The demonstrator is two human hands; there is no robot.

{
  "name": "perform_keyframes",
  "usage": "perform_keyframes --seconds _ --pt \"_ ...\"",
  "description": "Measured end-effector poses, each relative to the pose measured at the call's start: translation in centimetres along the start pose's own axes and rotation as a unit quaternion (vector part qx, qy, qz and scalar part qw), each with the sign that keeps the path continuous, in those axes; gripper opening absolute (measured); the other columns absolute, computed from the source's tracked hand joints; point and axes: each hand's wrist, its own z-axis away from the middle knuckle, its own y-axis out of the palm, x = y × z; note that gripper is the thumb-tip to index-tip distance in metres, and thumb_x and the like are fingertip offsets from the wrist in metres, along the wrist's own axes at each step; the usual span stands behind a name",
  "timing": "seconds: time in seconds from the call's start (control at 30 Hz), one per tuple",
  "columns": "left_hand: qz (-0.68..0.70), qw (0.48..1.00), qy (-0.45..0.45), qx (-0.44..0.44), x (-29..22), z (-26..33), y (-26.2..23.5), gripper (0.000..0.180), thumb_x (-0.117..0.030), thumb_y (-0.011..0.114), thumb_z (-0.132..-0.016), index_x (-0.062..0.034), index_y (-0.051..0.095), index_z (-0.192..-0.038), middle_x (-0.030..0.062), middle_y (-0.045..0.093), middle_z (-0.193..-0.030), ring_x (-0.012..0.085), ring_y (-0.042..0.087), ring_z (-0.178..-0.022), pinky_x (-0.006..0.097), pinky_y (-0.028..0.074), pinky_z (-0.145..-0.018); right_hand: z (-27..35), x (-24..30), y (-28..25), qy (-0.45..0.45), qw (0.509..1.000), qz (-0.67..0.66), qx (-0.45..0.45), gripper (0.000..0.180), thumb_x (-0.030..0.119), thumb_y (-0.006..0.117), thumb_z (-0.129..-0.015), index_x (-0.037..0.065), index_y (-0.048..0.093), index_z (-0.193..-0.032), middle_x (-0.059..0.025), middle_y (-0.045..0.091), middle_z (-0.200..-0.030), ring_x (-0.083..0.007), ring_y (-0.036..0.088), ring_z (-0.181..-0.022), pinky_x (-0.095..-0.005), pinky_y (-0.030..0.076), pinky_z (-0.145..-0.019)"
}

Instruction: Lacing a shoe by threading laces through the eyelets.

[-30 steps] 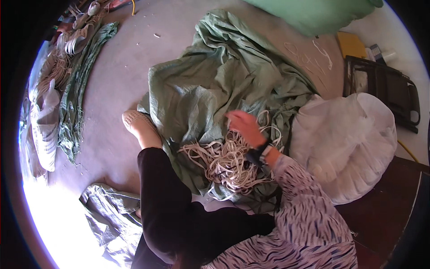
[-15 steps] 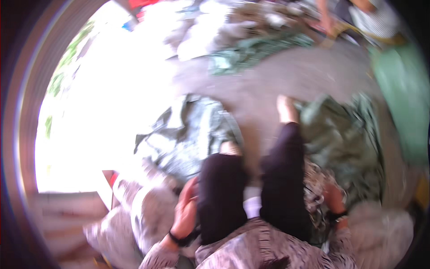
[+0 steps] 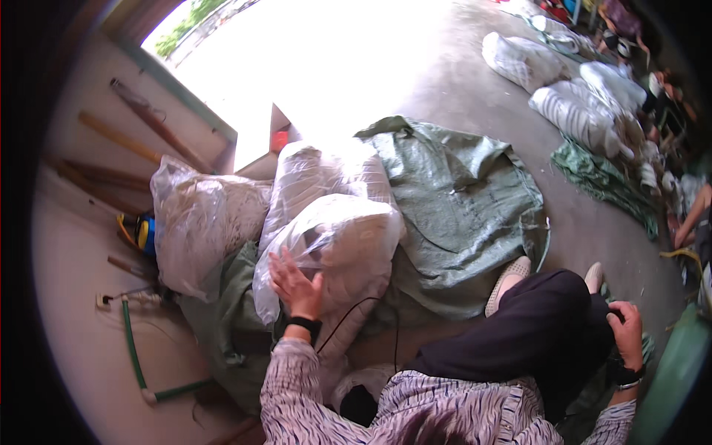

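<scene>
My left hand (image 3: 297,288) is open, fingers spread against a clear plastic bag (image 3: 348,222) stuffed with pale goods. My right hand (image 3: 627,335) rests at my knee in dark trousers (image 3: 512,326), its fingers bent over the cloth; I make out no object in it. Beside the bag a large green woven sack (image 3: 460,200) lies spread out flat and creased. Another clear plastic bag (image 3: 211,222) of pale goods leans to the left, above a darker green sack (image 3: 237,326).
Wooden poles (image 3: 122,137) lean on the left wall. A green pipe (image 3: 133,356) runs low along it near a socket. Several stuffed white bags (image 3: 575,111) and a crumpled green sack (image 3: 601,182) lie at far right. A person's arm (image 3: 693,215) shows at the right edge.
My view has swung left toward the bags and wall. My left hand has come from beside my leg onto the plastic bag; my right hand has moved from the stringy bundle to my knee.
</scene>
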Motion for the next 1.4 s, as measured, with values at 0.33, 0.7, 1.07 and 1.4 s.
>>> perform_keyframes --seconds 0.33,0.7,1.07,1.4 --pt "0.332 0.943 -0.033 -0.014 -1.2 1.7 3.4 0.029 -0.004 0.043 -0.085 -0.0007 0.058 -0.109 0.022 0.062 -0.086 0.0362 0.06 -0.075 0.041 0.047 -0.067 -3.8 3.1 0.2 -0.023 0.988 0.115 0.097 0.024 0.011 0.065 -0.069 0.001 0.063 -0.091 -0.014 0.063 -0.092 -0.0315 0.054 -0.088 -0.0377 0.044 -0.081" --pt "0.547 0.837 -0.001 0.011 -17.8 2.0 -0.1 0.024 -0.001 0.047 -0.084 -0.0032 0.06 -0.104 0.0195 0.062 -0.08 0.0301 0.063 -0.074 0.039 0.047 -0.067 -5.5 6.3 0.6 -0.091 0.985 0.091 0.111 0.023 0.008 0.063 -0.073 0.001 0.062 -0.094 -0.0148 0.062 -0.09 -0.0318 0.057 -0.084 -0.0358 0.046 -0.076" --pt "0.819 0.455 -0.167 0.306 -16.3 3.8 -3.9 0.027 -0.011 0.046 -0.093 -0.0007 0.055 -0.117 -0.0032 0.046 -0.059 0.0051 0.044 -0.045 0.022 0.046 -0.043 -5.0 19.9 7.0 -0.414 0.852 0.085 0.309 0.04 0.018 0.067 -0.074 0.004 0.056 -0.11 -0.0159 0.058 -0.107 -0.0318 0.055 -0.1 -0.0402 0.045 -0.083" --pt "0.716 0.536 -0.109 0.433 -22.8 -7.1 -2.0 0.024 -0.011 0.048 -0.091 -0.0002 0.058 -0.109 0.0009 0.049 -0.054 0.0096 0.046 -0.039 0.024 0.039 -0.038 -3.6 18.9 7.1 -0.406 0.868 0.015 0.285 0.049 0.02 0.065 -0.077 0.004 0.048 -0.12 -0.0151 0.059 -0.104 -0.0332 0.059 -0.092 -0.0396 0.048 -0.08"
